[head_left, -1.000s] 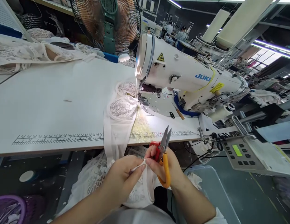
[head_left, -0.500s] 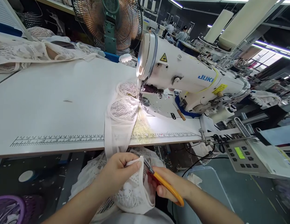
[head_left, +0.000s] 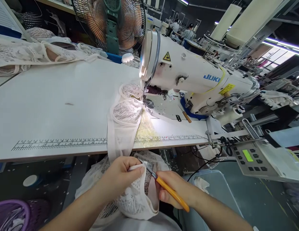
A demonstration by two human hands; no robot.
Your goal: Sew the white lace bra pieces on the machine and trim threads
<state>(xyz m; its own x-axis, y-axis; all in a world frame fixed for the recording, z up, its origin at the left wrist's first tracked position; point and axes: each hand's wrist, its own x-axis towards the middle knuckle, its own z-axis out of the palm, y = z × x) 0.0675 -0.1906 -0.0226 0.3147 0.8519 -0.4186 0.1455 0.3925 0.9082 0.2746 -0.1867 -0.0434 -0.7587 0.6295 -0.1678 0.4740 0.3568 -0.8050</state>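
A white lace bra hangs over my lap, its edge band pinched between the thumb and fingers of my left hand. In my right hand is a pair of scissors with a long orange handle; the fingers hide the rest of its grip. Its metal tip lies against the bra's edge, close to my left thumb. Another part of the white lace garment lies on the table, running from under the sewing machine's needle area down over the front edge toward my hands.
The white sewing machine stands on the table, which has a printed ruler along its front. A fan and lace garments are behind. A wooden-handled tool, control panel, plastic bin and purple basket surround me.
The scissors have turned slightly in my right hand, and their tip has shifted left along the bra's edge. The red inner part seen before is now hidden. My left hand keeps its hold.
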